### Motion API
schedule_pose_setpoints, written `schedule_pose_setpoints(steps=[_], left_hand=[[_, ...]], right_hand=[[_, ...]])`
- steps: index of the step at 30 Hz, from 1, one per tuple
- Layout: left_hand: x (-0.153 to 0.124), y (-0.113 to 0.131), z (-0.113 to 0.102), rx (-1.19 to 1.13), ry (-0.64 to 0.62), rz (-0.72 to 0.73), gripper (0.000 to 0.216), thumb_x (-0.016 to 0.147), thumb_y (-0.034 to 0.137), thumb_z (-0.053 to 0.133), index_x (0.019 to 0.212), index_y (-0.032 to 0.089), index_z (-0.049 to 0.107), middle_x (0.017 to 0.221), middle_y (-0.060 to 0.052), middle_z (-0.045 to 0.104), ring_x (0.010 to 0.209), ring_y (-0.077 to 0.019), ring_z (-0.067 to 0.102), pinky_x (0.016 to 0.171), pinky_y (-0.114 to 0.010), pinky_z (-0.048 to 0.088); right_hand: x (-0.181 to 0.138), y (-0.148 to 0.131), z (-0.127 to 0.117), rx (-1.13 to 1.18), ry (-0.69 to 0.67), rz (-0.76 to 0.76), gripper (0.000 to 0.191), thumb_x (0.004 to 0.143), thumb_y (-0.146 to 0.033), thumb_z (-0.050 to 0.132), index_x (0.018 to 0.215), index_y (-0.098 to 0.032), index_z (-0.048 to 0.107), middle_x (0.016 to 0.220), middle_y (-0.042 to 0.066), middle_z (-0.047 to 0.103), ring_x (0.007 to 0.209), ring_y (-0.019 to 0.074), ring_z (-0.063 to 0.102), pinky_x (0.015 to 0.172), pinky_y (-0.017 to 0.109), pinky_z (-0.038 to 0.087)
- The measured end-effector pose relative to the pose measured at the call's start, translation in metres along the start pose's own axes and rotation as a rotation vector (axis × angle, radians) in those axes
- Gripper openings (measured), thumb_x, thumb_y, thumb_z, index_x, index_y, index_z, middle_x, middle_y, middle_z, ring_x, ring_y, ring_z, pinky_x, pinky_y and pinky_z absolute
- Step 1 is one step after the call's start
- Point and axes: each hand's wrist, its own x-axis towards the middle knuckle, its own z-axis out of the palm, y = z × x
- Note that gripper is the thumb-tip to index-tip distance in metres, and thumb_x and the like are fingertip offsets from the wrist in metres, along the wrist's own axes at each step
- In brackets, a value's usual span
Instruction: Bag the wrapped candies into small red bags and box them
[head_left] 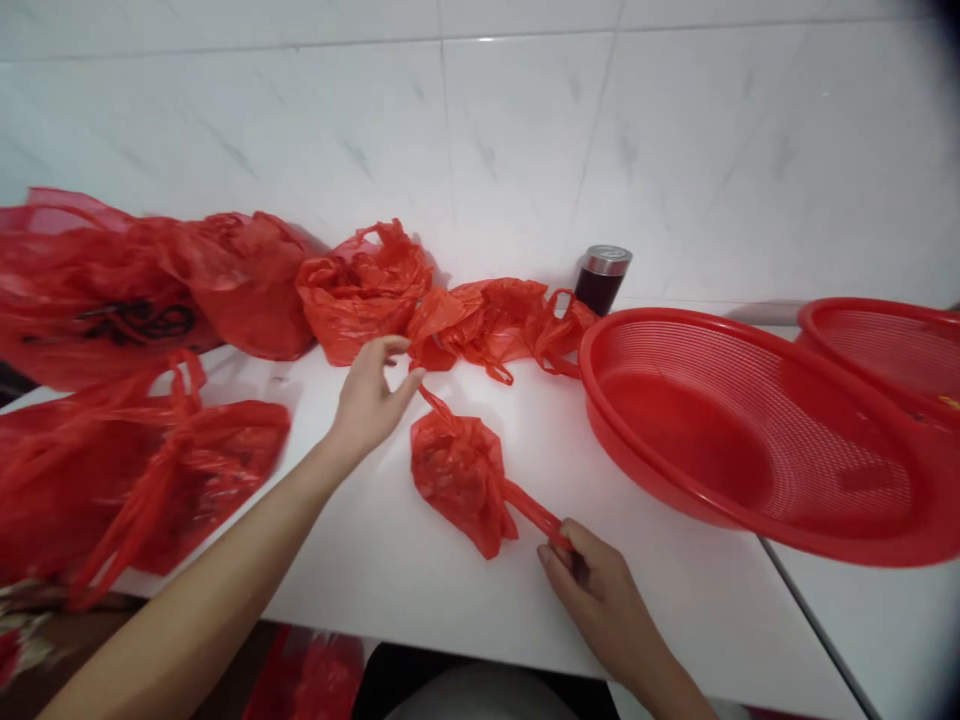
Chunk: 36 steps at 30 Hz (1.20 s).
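Small red plastic bag [459, 478] lies on the white bench [390, 560], just left of the large red strainer basket [757, 430], which serves as landmark throughout. The bag is bunched at its middle, with its two handles drawn out in opposite directions.

Left hand [369, 395]: thumb and fingers pinched on the far handle of the small bag, well left of the basket and close to the row of bags at the wall. Right hand [596, 590]: closed on the near handle, below the basket's left rim, near the front edge of the bench. The handle strip runs taut from the bag into this hand.

Further crumpled red bags [420, 310] lie along the tiled wall [525, 130] to the left of the basket; the nearest one touches or nearly touches the basket rim. Larger filled red bags [142, 290] sit farthest left of the basket. One carries dark printing, too blurred and creased to read.

A dark cylindrical container [602, 278] with a metallic lid stands upright against the wall, just behind the basket's left rim. No label can be made out on it. A second red strainer basket [885, 345] sits behind and to the right of the first, partly hidden by it.
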Motion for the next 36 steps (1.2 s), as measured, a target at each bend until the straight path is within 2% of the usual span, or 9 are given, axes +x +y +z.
schedule_pose_setpoints(steps=[2, 4, 6, 8, 13, 18, 26, 31, 36], left_hand=[[-0.006, 0.024, -0.004, 0.015, -0.029, 0.337, 0.033, 0.091, 0.035, 0.051, 0.120, 0.022, 0.055, 0.128, -0.011, 0.057, 0.118, -0.0243, 0.051, 0.099, -0.039, 0.038], [-0.013, 0.040, 0.000, 0.080, -0.342, 0.617, 0.026, 0.088, 0.029, 0.056, 0.113, 0.024, 0.062, 0.119, -0.009, 0.064, 0.112, -0.0256, 0.056, 0.096, -0.040, 0.039], [-0.019, 0.045, 0.006, 0.157, -0.624, 0.680, 0.017, 0.083, 0.026, 0.063, 0.099, 0.024, 0.067, 0.103, -0.006, 0.071, 0.097, -0.0261, 0.062, 0.089, -0.040, 0.042], [-0.021, 0.042, 0.009, 0.197, -0.693, 0.631, 0.009, 0.078, 0.024, 0.067, 0.088, 0.023, 0.069, 0.089, -0.005, 0.072, 0.085, -0.0256, 0.064, 0.084, -0.039, 0.043], [-0.011, 0.029, -0.022, 0.163, -0.486, 0.428, 0.013, 0.084, 0.023, 0.054, 0.093, 0.019, 0.062, 0.092, -0.006, 0.068, 0.081, -0.0222, 0.061, 0.075, -0.035, 0.044], [-0.008, 0.023, -0.062, 0.040, -0.428, 0.246, 0.010, 0.086, 0.030, 0.055, 0.085, 0.020, 0.056, 0.078, 0.001, 0.062, 0.066, -0.0133, 0.056, 0.060, -0.024, 0.042], [-0.010, 0.004, -0.103, -0.307, -0.316, -0.063, 0.020, 0.083, 0.037, 0.063, 0.079, 0.018, 0.058, 0.075, 0.003, 0.055, 0.065, -0.0101, 0.049, 0.060, -0.022, 0.040], [-0.024, -0.018, -0.160, -0.506, -0.132, -0.342, 0.026, 0.075, 0.041, 0.072, 0.084, 0.018, 0.062, 0.075, 0.002, 0.062, 0.064, -0.0117, 0.057, 0.060, -0.023, 0.045], [-0.053, -0.042, -0.235, -0.567, 0.191, -0.466, 0.022, 0.074, 0.032, 0.076, 0.084, 0.015, 0.064, 0.070, 0.000, 0.066, 0.057, -0.0120, 0.060, 0.058, -0.024, 0.049]], right_hand=[[0.000, 0.001, 0.000, 0.036, 0.035, -0.022, 0.031, 0.091, -0.039, 0.047, 0.068, -0.023, 0.033, 0.064, -0.004, 0.033, 0.058, 0.0128, 0.036, 0.053, 0.024, 0.033], [0.000, 0.002, 0.000, 0.060, 0.089, -0.054, 0.030, 0.091, -0.041, 0.048, 0.069, -0.023, 0.038, 0.065, -0.003, 0.037, 0.058, 0.0135, 0.040, 0.053, 0.024, 0.036], [-0.001, 0.004, -0.001, 0.077, 0.141, -0.066, 0.028, 0.090, -0.043, 0.049, 0.071, -0.022, 0.044, 0.066, -0.002, 0.042, 0.059, 0.0143, 0.044, 0.055, 0.025, 0.039], [-0.002, 0.005, -0.002, 0.091, 0.201, -0.043, 0.025, 0.089, -0.044, 0.051, 0.078, -0.023, 0.051, 0.068, -0.001, 0.048, 0.061, 0.0152, 0.049, 0.057, 0.026, 0.043], [-0.004, 0.008, 0.002, 0.254, 0.394, 0.049, 0.036, 0.083, -0.049, 0.060, 0.108, -0.023, 0.054, 0.092, 0.004, 0.060, 0.075, 0.0161, 0.058, 0.065, 0.027, 0.049], [0.000, 0.025, 0.003, 0.248, 0.333, 0.068, 0.043, 0.080, -0.050, 0.063, 0.112, -0.023, 0.053, 0.098, 0.005, 0.061, 0.082, 0.0175, 0.060, 0.068, 0.028, 0.052], [-0.001, 0.038, 0.000, 0.113, 0.288, 0.112, 0.047, 0.078, -0.055, 0.062, 0.110, -0.021, 0.056, 0.103, 0.007, 0.063, 0.088, 0.0207, 0.063, 0.076, 0.031, 0.055], [0.001, 0.041, -0.005, -0.027, 0.232, 0.091, 0.045, 0.078, -0.056, 0.060, 0.106, -0.021, 0.058, 0.098, 0.006, 0.066, 0.080, 0.0187, 0.067, 0.068, 0.024, 0.056], [0.020, 0.015, 0.013, -0.176, -0.049, -0.119, 0.032, 0.083, -0.049, 0.058, 0.101, -0.022, 0.056, 0.082, 0.001, 0.066, 0.070, 0.0150, 0.066, 0.058, 0.018, 0.054]])
